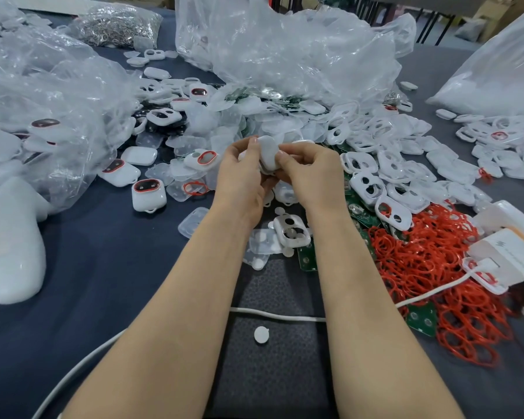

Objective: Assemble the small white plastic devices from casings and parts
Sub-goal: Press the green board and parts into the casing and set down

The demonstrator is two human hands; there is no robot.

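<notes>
Both hands meet over the middle of the table around one small white casing point(268, 154). My left hand point(242, 173) grips it from the left, and my right hand point(310, 173) pinches it from the right with the thumb on its edge. The casing's smooth back faces the camera; its underside is hidden. A finished white device with a red ring point(148, 193) lies to the left. An open white front casing with two holes point(291, 231) lies just below my hands.
Loose white casings point(384, 173), green circuit boards point(359, 213) and a heap of red rubber rings point(436, 267) cover the right side. Clear plastic bags point(285, 46) stand behind and at left point(43, 101). A white cable point(279, 315) crosses near me, beside a white round button point(260, 334). White boxes point(508, 252) sit at right.
</notes>
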